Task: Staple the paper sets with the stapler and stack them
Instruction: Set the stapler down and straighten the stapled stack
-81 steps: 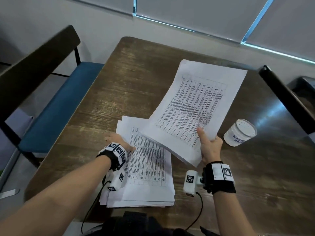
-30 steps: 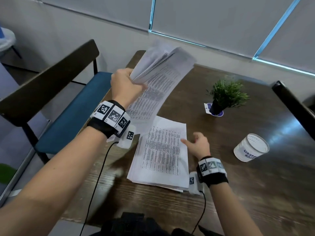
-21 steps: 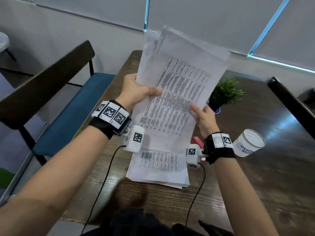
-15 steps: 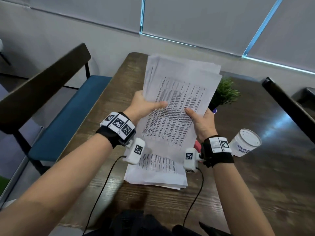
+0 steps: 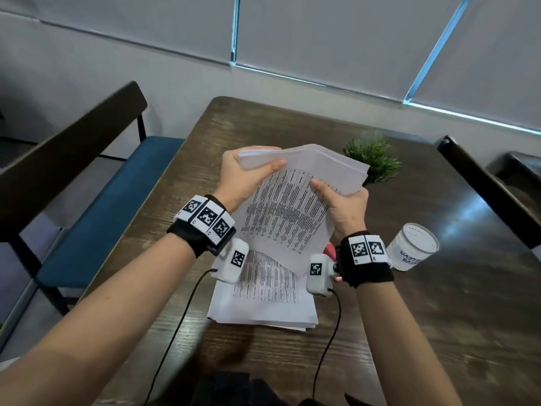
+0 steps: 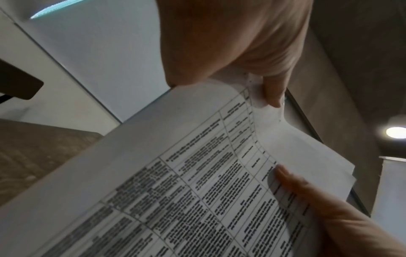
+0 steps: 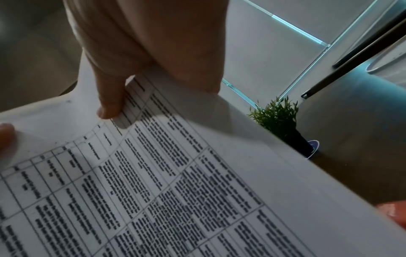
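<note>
Both hands hold one paper set [image 5: 289, 212] up in the air above the table [image 5: 409, 317]. The left hand [image 5: 243, 177] grips the top left corner, with its thumb on the front and its fingers curled round the back. The right hand [image 5: 342, 203] pinches the right side, with its thumb pressed on the printed page. The top of the set bends back, away from the person. Under it, at about 6 o'clock from the held set, a pile of more papers [image 5: 263, 300] lies flat on the table. A small bit of something red [image 5: 331, 249] peeks out just beside the right wrist; I cannot tell what it is. A little green plant [image 5: 373, 159] stands at 1 o'clock from the held set. A white cup [image 5: 414, 250] with blue letters lies on its side at 3 o'clock, near the right wrist.
</note>
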Available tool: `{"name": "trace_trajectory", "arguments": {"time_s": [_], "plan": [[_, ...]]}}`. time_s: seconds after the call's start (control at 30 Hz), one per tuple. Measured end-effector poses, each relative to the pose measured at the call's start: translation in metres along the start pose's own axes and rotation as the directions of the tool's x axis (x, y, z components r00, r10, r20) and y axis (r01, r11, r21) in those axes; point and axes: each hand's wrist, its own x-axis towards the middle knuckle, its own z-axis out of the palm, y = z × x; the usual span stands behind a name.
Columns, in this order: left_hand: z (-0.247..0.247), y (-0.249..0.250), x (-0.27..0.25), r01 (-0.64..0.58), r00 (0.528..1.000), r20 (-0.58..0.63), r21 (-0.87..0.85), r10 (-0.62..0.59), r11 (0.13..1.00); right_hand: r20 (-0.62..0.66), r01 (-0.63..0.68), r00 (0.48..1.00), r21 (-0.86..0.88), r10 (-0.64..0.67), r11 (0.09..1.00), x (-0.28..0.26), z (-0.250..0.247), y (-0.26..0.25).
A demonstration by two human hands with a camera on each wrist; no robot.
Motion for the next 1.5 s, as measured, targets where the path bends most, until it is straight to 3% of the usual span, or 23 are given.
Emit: {"name": "trace_trajectory", "arguments": {"time_s": [0.17, 0.27, 0.43, 0.5, 0.53, 0.6, 0.67, 0.8, 0.9, 0.97, 1.07, 1.13, 1.2, 1.27, 1.33, 1.4, 1.5], "plan": [[-0.008, 0.005, 0.006, -0.034, 0.999, -0.03, -0.044, 0.032, 0.998, 0.056, 0.028, 0.998, 0.008, -0.029, 1.0, 0.006, 0.005, -0.008], [-0.012, -0.014, 0.002, 0.044, 0.996, -0.081, -0.036, -0.047, 0.998, 0.049, -0.026, 0.998, -0.012, 0.027, 1.0, 0.003, 0.001, 0.006], [-0.017, -0.046, -0.01, 0.164, 0.985, -0.049, 0.003, -0.163, 0.987, 0.043, -0.077, 0.996, -0.023, 0.078, 0.997, -0.006, -0.005, 0.019], [-0.019, -0.053, -0.011, 0.175, 0.983, -0.051, -0.001, -0.175, 0.985, -0.007, 0.023, 1.0, -0.067, -0.023, 0.997, -0.009, -0.003, 0.011], [-0.02, -0.054, -0.011, 0.173, 0.984, -0.047, -0.001, -0.173, 0.985, -0.041, 0.132, 0.99, -0.127, -0.138, 0.983, -0.009, -0.002, 0.004], [-0.019, -0.055, -0.011, 0.174, 0.984, -0.039, 0.001, -0.174, 0.985, -0.035, 0.385, 0.91, -0.295, -0.413, 0.874, -0.004, 0.0, -0.012], [-0.018, -0.054, -0.01, 0.175, 0.984, -0.04, -0.004, -0.175, 0.984, 0.063, 0.525, 0.831, -0.419, -0.553, 0.741, 0.003, 0.003, -0.023], [-0.018, -0.054, -0.009, 0.185, 0.982, -0.038, -0.009, -0.186, 0.983, 0.106, 0.569, 0.759, -0.588, -0.642, 0.575, 0.015, 0.001, -0.017], [-0.017, -0.055, -0.009, 0.193, 0.98, -0.04, 0.013, -0.193, 0.981, 0.107, 0.585, 0.741, -0.586, -0.663, 0.56, 0.017, -0.002, -0.016], [-0.016, -0.055, -0.009, 0.194, 0.98, -0.039, 0.009, -0.193, 0.981, 0.096, 0.565, 0.765, -0.575, -0.637, 0.592, 0.016, -0.001, -0.018], [-0.015, -0.056, -0.01, 0.188, 0.982, -0.029, 0.003, -0.188, 0.982, -0.036, 0.391, 0.882, -0.498, -0.469, 0.774, 0.014, -0.004, -0.017], [-0.014, -0.057, -0.011, 0.18, 0.983, -0.025, -0.003, -0.18, 0.984, -0.142, 0.254, 0.942, -0.289, -0.303, 0.923, 0.01, -0.009, -0.011], [-0.015, -0.057, -0.01, 0.176, 0.983, -0.046, -0.015, -0.176, 0.984, -0.113, 0.098, 0.988, -0.066, -0.105, 0.993, 0.004, -0.02, 0.008], [-0.016, -0.055, -0.009, 0.172, 0.982, -0.071, -0.037, -0.174, 0.984, 0.029, -0.074, 0.996, -0.151, 0.079, 0.986, -0.006, -0.032, 0.038], [-0.017, -0.053, -0.006, 0.179, 0.978, -0.095, -0.06, -0.184, 0.982, 0.105, -0.18, 0.966, -0.389, 0.237, 0.904, -0.016, -0.045, 0.071], [-0.017, -0.054, -0.002, 0.192, 0.971, -0.129, -0.082, -0.202, 0.978, 0.075, -0.208, 0.96, -0.459, 0.271, 0.864, -0.024, -0.052, 0.092], [-0.018, -0.061, 0.006, 0.222, 0.949, -0.2, -0.12, -0.243, 0.968, -0.012, -0.186, 0.981, -0.37, 0.195, 0.91, -0.028, -0.046, 0.095]]}}
